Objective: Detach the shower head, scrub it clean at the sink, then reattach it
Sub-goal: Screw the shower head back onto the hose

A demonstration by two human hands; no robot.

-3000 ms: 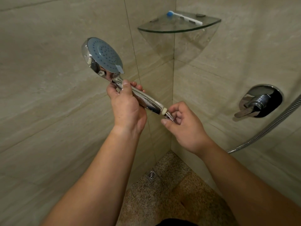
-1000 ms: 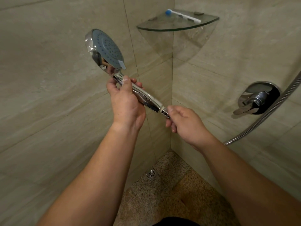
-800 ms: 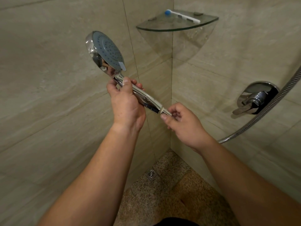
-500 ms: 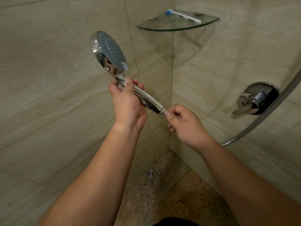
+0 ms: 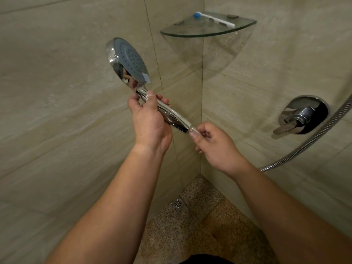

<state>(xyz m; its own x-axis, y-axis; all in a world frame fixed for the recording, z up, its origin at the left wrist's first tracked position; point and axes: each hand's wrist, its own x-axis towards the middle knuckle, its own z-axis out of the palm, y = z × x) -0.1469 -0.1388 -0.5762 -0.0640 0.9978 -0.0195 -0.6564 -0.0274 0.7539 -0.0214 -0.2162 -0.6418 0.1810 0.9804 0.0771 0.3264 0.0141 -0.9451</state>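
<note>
A chrome shower head [image 5: 129, 60] with a grey-blue spray face points up and left in front of the tiled corner. My left hand [image 5: 150, 122] grips its handle near the neck. At the handle's lower end my right hand [image 5: 215, 145] pinches the hose nut between thumb and fingers; the nut itself is mostly hidden by them. The ribbed metal hose [image 5: 312, 138] curves from behind my right wrist up to the right edge of the frame.
A chrome mixer lever [image 5: 301, 117] sits on the right wall. A glass corner shelf [image 5: 207, 32] above holds a white brush with a blue tip [image 5: 213, 19]. A small square drain [image 5: 178, 203] lies in the speckled floor corner below.
The shower head has turned and shifted slightly right in my left hand. My right hand has kept re-gripping and twisting at the handle's end, and the hose has swung a little.
</note>
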